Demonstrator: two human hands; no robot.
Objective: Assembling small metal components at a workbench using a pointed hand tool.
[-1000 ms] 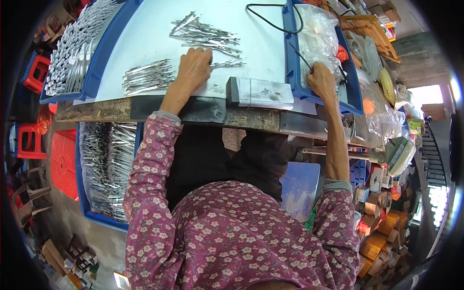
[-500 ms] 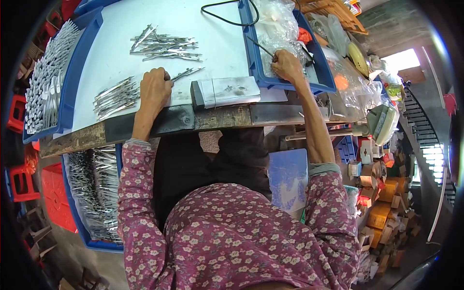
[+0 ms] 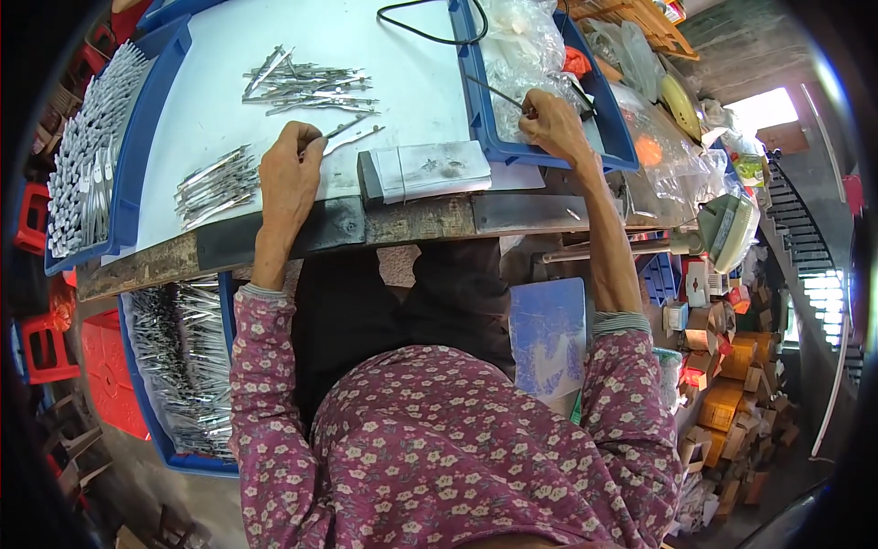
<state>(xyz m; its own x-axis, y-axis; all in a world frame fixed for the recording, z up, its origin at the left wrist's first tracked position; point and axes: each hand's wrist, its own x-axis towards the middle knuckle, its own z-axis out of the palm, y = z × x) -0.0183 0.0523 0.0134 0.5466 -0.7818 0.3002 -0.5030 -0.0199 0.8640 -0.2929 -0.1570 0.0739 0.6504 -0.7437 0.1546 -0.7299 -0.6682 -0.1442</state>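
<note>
My left hand (image 3: 291, 169) is closed in a pinch near the table's front edge. From its fingertips a slim silver metal piece (image 3: 347, 125) points up and to the right. Just under that piece lies another slim metal piece (image 3: 358, 137). To the left of the hand is a pile of similar pieces (image 3: 218, 186), and a second pile (image 3: 306, 82), which looks like drawing compasses, lies farther back. My right hand (image 3: 556, 126) grips a thin dark rod (image 3: 492, 90) over the right blue tray (image 3: 521, 156); the rod's tip points left, past the tray's wall.
A paper-wrapped block (image 3: 432, 171) sits at the table's front edge between my hands. Clear plastic bags (image 3: 521, 55) fill much of the right tray. A blue tray of white-tipped pieces (image 3: 91, 156) stands at left. Below is another blue tray (image 3: 197, 465) with metal pieces. A black cable (image 3: 430, 38) lies behind.
My left hand has risen slightly, and a slim metal piece now shows lifted in its fingers. My right hand has shifted slightly right and up, still holding the rod.
</note>
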